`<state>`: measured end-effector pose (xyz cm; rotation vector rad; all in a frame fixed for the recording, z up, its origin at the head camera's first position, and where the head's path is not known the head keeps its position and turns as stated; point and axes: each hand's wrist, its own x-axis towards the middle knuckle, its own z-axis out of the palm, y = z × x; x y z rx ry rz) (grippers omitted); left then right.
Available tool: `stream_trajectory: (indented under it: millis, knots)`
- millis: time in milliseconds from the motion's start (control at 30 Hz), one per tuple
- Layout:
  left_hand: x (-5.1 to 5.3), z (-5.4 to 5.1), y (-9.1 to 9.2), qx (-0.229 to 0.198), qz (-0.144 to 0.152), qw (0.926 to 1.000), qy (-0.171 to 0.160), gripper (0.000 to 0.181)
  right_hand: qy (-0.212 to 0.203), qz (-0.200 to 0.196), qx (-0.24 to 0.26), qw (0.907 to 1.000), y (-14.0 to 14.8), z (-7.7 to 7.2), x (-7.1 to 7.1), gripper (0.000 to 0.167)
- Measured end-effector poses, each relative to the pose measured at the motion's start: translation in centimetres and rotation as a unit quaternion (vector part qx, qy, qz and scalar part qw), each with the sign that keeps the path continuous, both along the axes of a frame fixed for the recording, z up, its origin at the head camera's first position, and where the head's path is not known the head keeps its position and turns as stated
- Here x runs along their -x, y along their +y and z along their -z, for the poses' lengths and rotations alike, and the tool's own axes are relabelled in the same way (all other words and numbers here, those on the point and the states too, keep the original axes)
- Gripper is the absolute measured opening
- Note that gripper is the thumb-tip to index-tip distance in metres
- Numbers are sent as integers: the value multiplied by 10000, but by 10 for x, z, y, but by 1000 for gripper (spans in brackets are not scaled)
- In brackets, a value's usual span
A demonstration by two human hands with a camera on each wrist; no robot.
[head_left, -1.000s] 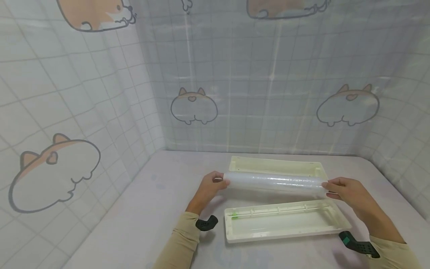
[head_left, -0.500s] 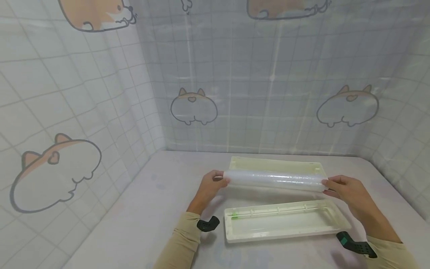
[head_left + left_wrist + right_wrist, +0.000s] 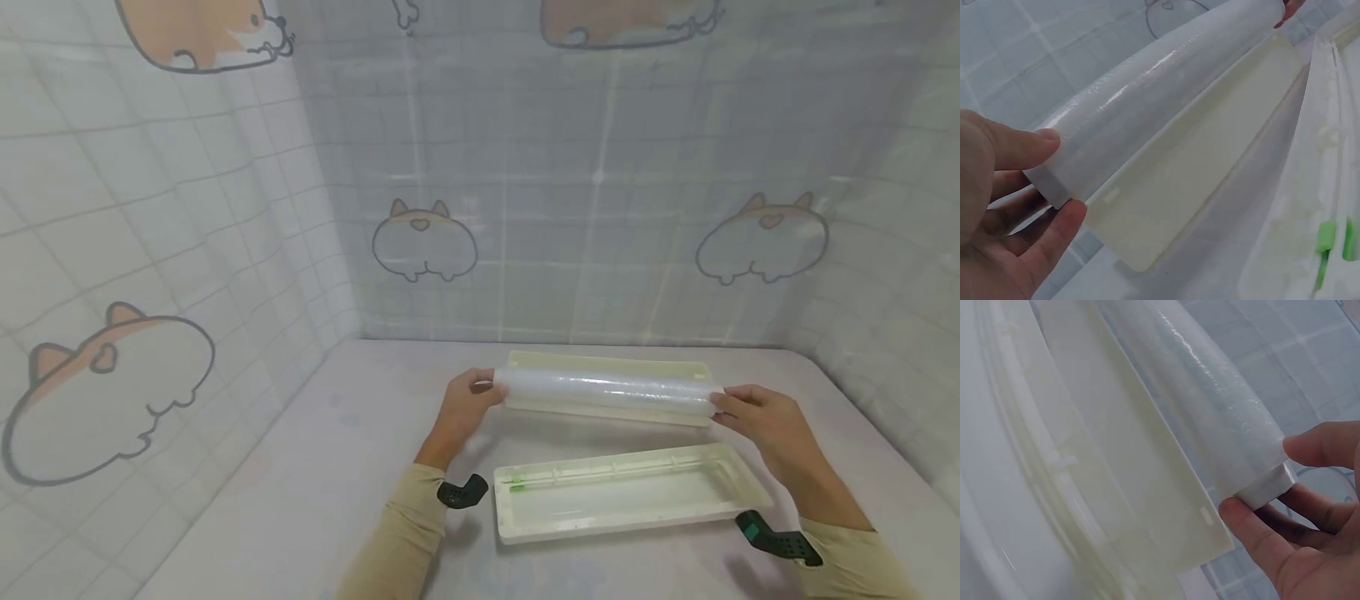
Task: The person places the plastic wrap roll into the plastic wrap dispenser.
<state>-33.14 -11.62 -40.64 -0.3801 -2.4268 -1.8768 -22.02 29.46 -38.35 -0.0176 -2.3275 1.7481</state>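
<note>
A roll of clear plastic wrap (image 3: 600, 392) is held level between both hands, above the rear cream plastic tray (image 3: 615, 362). My left hand (image 3: 462, 410) grips its left end, thumb on the film and fingertips at the core's edge in the left wrist view. At the other end my right hand (image 3: 768, 425) pinches the roll; the right wrist view shows the white core (image 3: 1269, 487) jutting out among the fingers. Nearer to me lies a second cream tray (image 3: 622, 500), with a rail along its far side and a small green slider (image 3: 517, 483).
Both trays stand on a pale table (image 3: 360, 433). A wall sheet (image 3: 555, 183) with a grid and cartoon dogs rises behind and at both sides. Each wrist wears a black camera mount, such as the left mount (image 3: 462, 492).
Both hands have lifted the roll slightly and moved it back over the rear tray. The whole view has shifted a little. The near tray stays in place on the table.
</note>
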Motion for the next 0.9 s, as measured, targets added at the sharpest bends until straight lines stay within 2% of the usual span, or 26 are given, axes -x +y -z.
stream_trajectory:
  millis: [233,500,733,900]
  knots:
    - [6,-6,1,26,-69,9999,77,37,-37,160,-24,9999,-7,-2,7,57]
    - [13,-3,4,-114,-84,9999,92,38,-63,254,-131,9996,-8,-2,9,58]
    - [19,-2,6,-284,-105,9994,177,40,2,435,-10,9991,-10,-2,12,60]
    - [21,-2,8,-302,-64,9995,120,44,63,589,19,9982,-10,-3,14,59]
